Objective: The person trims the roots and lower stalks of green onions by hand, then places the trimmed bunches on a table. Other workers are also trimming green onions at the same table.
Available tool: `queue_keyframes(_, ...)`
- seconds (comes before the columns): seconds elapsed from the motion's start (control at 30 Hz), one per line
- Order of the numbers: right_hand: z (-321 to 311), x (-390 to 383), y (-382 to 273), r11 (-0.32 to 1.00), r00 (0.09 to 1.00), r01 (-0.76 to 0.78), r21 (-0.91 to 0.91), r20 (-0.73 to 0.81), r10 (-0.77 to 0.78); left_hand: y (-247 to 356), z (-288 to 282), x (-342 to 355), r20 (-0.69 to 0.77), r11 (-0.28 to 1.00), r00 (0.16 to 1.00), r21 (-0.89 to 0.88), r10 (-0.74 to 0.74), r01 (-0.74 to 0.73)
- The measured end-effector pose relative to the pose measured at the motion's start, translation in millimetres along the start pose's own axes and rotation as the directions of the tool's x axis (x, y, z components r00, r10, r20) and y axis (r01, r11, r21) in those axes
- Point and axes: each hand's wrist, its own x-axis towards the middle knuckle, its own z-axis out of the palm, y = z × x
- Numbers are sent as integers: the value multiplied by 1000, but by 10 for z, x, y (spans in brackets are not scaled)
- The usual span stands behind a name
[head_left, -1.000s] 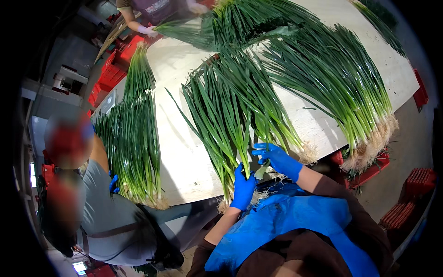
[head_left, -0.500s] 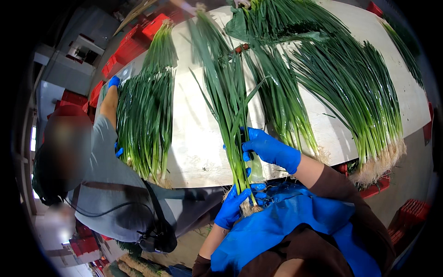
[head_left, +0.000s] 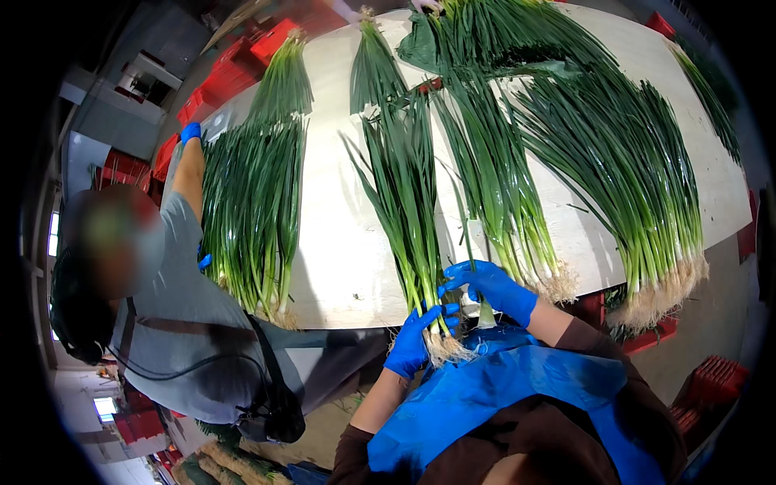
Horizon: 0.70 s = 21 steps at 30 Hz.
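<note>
While your blue-gloved left hand (head_left: 409,346) clamps slender, stringy-rooted green onions (head_left: 410,218), your blue-gloved right hand (head_left: 496,292) curls nearby, its hold unclear.

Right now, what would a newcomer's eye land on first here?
Probably the thick pile of long green stalks on the right of the table. Next, the blue-gloved left hand, holding a rooted bunch at the near edge, the right hand close beside it. Then the grey-shirted co-worker at left.

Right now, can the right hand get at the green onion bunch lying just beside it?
Probably yes: the right hand is close to that green onion bunch with nothing visible between, though it seems to hold a leaf.
</note>
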Motion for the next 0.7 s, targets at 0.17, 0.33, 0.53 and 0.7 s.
queue_keyframes(0.17,258,62,52,1000,998,-16,2,-57,16,-54,42,60,-36,998,999,65,14,-11)
queue_keyframes(0.33,283,48,-43,996,999,38,76,30,-40,1,15,19,-59,997,998,74,23,-19)
queue_keyframes(0.53,317,-136,-562,985,991,127,-118,-17,-130,60,36,-164,82,968,977,145,195,-205)
queue_keyframes(0.7,-35,214,-421,602,859,109,-791,-229,-457,83,-43,-172,148,992,981,-38,124,-120)
